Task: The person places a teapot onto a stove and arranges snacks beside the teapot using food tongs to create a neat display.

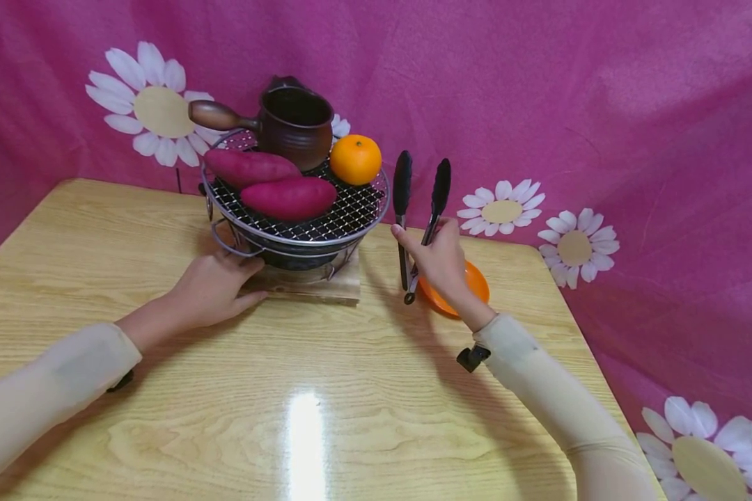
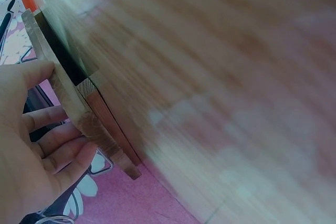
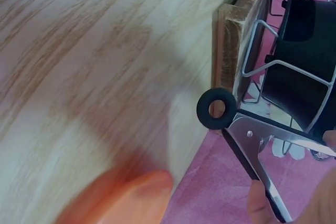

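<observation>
My right hand holds black-tipped metal tongs, their arms spread and tips upward, with nothing between them. In the right wrist view, the tongs' black ring end shows close up. My left hand rests at the front left corner of a wooden board, thumb at its front edge and loosely bent fingers touching its side. On that board stands a round tabletop grill with a wire mesh. Two purple sweet potatoes, an orange mandarin and a dark brown side-handled pot sit on the mesh.
An orange plate lies on the wooden table beneath my right hand, partly hidden by it. Behind the table hangs a magenta cloth printed with white daisies. The grill stands near the table's back edge.
</observation>
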`<action>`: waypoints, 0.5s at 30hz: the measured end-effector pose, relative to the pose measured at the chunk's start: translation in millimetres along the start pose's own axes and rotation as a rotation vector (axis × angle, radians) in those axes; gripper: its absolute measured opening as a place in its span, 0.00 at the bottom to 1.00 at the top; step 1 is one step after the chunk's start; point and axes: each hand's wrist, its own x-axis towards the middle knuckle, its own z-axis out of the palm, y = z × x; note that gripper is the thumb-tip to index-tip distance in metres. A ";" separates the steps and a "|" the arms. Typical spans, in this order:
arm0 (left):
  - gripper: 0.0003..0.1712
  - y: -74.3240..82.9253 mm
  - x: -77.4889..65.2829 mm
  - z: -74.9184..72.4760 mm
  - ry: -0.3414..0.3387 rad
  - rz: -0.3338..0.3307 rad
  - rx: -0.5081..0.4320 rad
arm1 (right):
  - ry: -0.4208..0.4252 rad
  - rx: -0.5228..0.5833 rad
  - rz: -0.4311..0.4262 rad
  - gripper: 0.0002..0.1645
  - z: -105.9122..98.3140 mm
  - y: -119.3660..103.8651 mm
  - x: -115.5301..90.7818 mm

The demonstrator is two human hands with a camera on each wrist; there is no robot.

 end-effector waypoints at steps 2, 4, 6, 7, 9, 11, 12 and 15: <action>0.22 0.5 0.3 -0.8 -0.001 0.000 -0.002 | 0.003 -0.016 0.008 0.52 2.1 0.7 -0.1; 0.22 0.9 0.6 -1.3 -0.002 -0.001 -0.001 | 0.004 -0.013 0.008 0.50 4.3 1.5 0.1; 0.22 1.3 0.8 -1.6 -0.004 -0.004 0.000 | 0.004 -0.018 0.013 0.49 6.6 2.7 0.4; 0.22 1.7 0.8 -1.7 -0.007 -0.006 0.000 | 0.004 -0.032 0.018 0.49 7.5 3.3 0.4; 0.22 2.3 0.8 -2.3 -0.014 -0.011 0.002 | -0.008 -0.051 0.031 0.49 8.9 4.5 0.6; 0.22 2.9 0.6 -2.7 -0.019 -0.016 -0.002 | -0.019 -0.079 0.043 0.50 10.1 4.9 1.1; 0.22 3.1 0.6 -3.0 -0.021 -0.016 -0.004 | -0.023 -0.091 0.047 0.50 10.6 4.9 1.5; 0.22 3.4 0.7 -3.4 -0.015 -0.014 -0.007 | -0.026 -0.132 0.060 0.50 13.0 4.9 3.2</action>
